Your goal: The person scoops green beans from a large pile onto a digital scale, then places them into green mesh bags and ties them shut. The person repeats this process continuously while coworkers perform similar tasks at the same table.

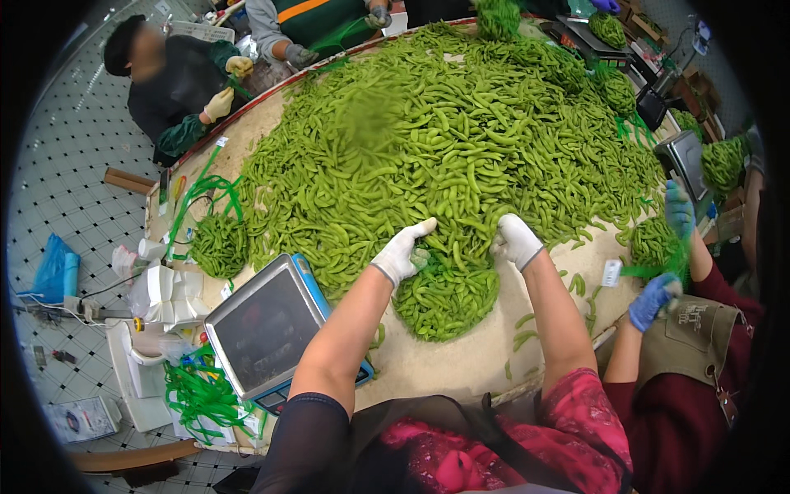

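A large heap of green soybean pods (469, 136) covers much of the table. In front of me lies a green mesh bag filled with pods (447, 305), its upper end against the heap. My left hand (404, 253), in a white glove, is at the bag's upper left edge, thumb stretched out over the pods and fingers curled at the green mesh. My right hand (517, 242), also white-gloved, has its fingers curled down at the bag's upper right edge; whether they hold mesh or pods is hidden.
A digital scale (265, 327) stands left of my left forearm, near green mesh bags (200, 395) and a filled bag (219, 246). At right, a co-worker's blue-gloved hands (654, 301) are beside another filled bag (657, 241). Other people stand across the table.
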A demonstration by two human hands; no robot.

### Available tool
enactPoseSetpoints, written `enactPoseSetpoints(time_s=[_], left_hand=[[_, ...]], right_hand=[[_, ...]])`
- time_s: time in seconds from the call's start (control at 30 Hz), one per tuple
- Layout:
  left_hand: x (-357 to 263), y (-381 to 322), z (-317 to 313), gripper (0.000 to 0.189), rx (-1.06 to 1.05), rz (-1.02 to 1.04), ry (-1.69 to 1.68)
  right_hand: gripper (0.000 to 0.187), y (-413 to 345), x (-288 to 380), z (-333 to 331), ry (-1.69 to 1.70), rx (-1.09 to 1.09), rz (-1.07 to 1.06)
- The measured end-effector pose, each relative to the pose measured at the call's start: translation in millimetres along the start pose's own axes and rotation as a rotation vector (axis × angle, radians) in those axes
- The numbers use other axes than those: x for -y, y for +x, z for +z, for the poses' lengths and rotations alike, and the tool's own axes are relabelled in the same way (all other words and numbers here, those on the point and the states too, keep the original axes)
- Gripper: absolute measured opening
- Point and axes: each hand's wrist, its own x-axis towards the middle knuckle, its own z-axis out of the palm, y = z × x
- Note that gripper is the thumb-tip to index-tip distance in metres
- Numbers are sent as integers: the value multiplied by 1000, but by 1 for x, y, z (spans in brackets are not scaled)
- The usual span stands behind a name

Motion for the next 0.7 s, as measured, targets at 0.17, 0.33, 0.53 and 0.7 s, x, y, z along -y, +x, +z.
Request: enactPoseSetpoints(time_s=[0.17, 0.33, 0.53, 0.7], left_hand=[[9, -55, -1, 55, 139, 168, 248], [23, -143, -6, 92, 233, 281, 313], [60, -210, -9, 57, 170, 739, 470], [96, -197, -48, 32, -260, 989, 1062]], right_hand=[[19, -81, -6, -3, -183, 171, -139], [15, -179, -2, 5, -187, 229, -329], [35, -263, -11, 15, -265, 276, -635], [30, -249, -74, 33, -714, 67, -688]])
